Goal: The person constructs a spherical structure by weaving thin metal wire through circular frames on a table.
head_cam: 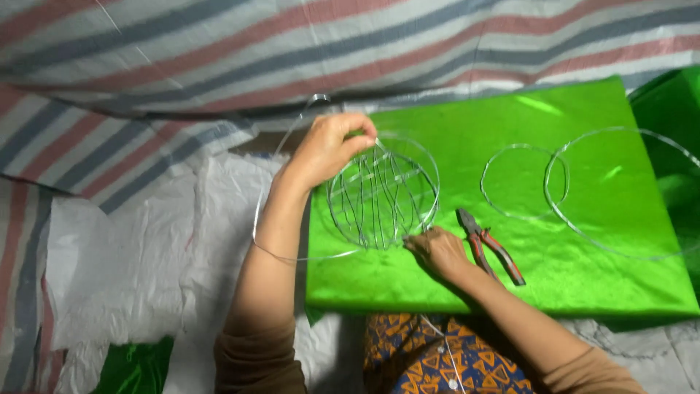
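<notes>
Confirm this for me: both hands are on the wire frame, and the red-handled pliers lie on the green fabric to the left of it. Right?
Not quite. The head view shows the pliers lying on the green fabric to the right of the wire frame, beside the right hand. The rest holds: the left hand grips the frame's top edge and the right hand touches its lower edge.

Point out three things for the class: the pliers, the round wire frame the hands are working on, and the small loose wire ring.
pliers (487,244): head view, on the handles near the pivot.
wire frame (383,193): head view, on its crossing middle wires.
small wire ring (484,191): head view, on its left rim.
</notes>
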